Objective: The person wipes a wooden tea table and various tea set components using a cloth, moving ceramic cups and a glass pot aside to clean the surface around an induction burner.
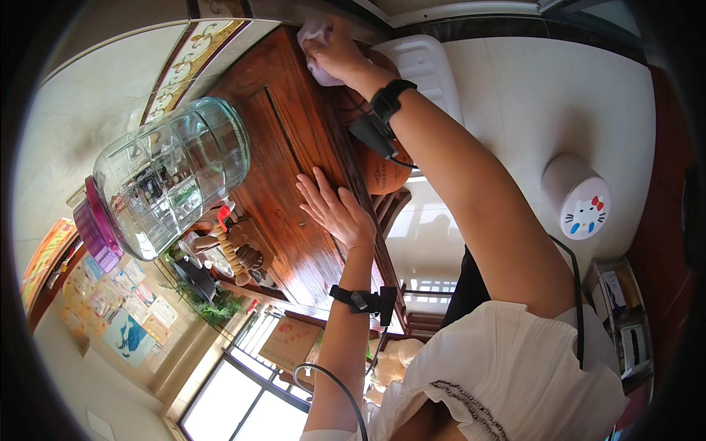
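Observation:
My right hand (333, 52) grips a crumpled pale pink cloth (324, 69) at the far end of a brown wooden tabletop (276, 110), by the wall. My left hand (337, 218) lies palm down on the wood near the edge, fingers spread and holding nothing. Beyond it, a large ribbed glass jar (182, 165) with a purple lid (98, 231) and a red tap (223, 214) stands on the tabletop. Both wrists wear black straps with cabled devices.
Brown round jars (386, 171) and a white plastic piece (424, 66) sit beside the table. A cat-face stool (584, 206) stands on the floor. A wooden figurine (234, 256), a plant (220, 308) and a cardboard box (289, 342) are to the left.

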{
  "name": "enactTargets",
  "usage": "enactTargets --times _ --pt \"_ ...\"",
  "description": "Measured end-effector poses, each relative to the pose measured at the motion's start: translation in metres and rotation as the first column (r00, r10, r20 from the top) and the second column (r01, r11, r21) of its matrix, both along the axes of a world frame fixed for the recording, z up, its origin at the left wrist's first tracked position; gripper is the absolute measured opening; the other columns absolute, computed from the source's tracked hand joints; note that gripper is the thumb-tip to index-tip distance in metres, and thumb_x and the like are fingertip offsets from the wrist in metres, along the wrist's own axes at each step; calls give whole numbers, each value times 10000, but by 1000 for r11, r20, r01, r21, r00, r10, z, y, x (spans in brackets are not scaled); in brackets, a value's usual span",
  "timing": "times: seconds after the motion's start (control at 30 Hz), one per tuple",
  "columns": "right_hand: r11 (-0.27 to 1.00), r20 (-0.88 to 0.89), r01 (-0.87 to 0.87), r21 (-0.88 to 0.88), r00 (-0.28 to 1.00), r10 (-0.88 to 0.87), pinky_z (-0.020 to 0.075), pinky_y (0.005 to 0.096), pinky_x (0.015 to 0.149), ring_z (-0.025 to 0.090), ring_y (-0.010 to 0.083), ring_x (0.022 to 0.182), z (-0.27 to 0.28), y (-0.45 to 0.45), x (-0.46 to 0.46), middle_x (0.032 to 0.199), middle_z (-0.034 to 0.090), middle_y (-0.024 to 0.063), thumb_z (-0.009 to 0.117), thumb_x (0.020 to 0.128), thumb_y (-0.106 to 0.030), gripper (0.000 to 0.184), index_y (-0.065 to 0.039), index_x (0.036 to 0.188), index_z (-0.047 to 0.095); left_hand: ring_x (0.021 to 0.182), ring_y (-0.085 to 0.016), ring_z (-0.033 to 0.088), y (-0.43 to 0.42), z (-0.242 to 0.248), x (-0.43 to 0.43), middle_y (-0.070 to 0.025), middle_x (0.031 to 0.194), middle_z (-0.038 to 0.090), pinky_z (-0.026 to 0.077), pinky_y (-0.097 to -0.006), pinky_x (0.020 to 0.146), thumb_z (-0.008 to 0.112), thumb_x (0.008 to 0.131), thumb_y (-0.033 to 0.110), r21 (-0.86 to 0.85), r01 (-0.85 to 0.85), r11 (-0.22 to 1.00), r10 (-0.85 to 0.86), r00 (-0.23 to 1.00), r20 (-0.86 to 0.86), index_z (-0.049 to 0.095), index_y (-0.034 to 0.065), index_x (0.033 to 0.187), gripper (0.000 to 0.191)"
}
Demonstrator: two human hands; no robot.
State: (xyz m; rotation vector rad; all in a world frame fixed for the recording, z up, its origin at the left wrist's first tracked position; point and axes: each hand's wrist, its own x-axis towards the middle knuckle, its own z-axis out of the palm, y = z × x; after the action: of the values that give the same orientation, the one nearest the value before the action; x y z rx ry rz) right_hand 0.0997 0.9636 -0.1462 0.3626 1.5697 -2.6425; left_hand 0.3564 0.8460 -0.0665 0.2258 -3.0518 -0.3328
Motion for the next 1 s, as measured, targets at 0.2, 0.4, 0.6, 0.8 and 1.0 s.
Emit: enactTargets --times 0.2,0.4,0.6,0.8,1.0 --pt "1000 -153 6 18 988 -3 472 344 834 582 187 883 8 -18 54 1064 601 71 475 1042 -368 488 -75 1423 394 1539 -313 140 -1 -2 3 -128 1653 216 53 -558 1211 297 1060 431 3 12 1000 -12 999 -32 335 162 1568 576" --pt "993 -214 -90 -73 974 72 162 357 1221 142 299 1536 11 -41 204 1649 170 202 435 1065 -294 632 -9 1570 186 1535 -329 144 -11 -11 2 -139 1651 214 72 -570 1206 310 1055 417 -9 12 1000 -13 999 -46 335 144 1565 579" --pt "864 -49 -483 -143 875 481 77 427 1242 -105 280 1541 19 -37 388 1679 -101 116 378 1067 -443 715 -150 1615 23 1532 -330 151 -13 -14 1 -157 1643 221 76 -576 1207 313 1051 377 -32 30 999 -32 997 -66 337 131 1562 568" --pt "877 -57 -478 -50 878 476 84 408 1242 -37 269 1553 12 -48 418 1684 -48 128 353 1079 -420 680 -149 1617 39 1529 -335 156 -9 -10 0 -158 1642 221 87 -578 1205 314 1050 359 -47 21 999 -23 998 -50 333 128 1562 562" --pt "964 -185 -267 -14 948 260 80 394 1241 3 305 1550 -7 -52 323 1677 24 171 438 1050 -156 637 -144 1611 136 1528 -336 164 -6 -8 1 -149 1642 227 91 -581 1202 327 1043 394 -30 23 999 -24 999 -45 338 137 1560 577"
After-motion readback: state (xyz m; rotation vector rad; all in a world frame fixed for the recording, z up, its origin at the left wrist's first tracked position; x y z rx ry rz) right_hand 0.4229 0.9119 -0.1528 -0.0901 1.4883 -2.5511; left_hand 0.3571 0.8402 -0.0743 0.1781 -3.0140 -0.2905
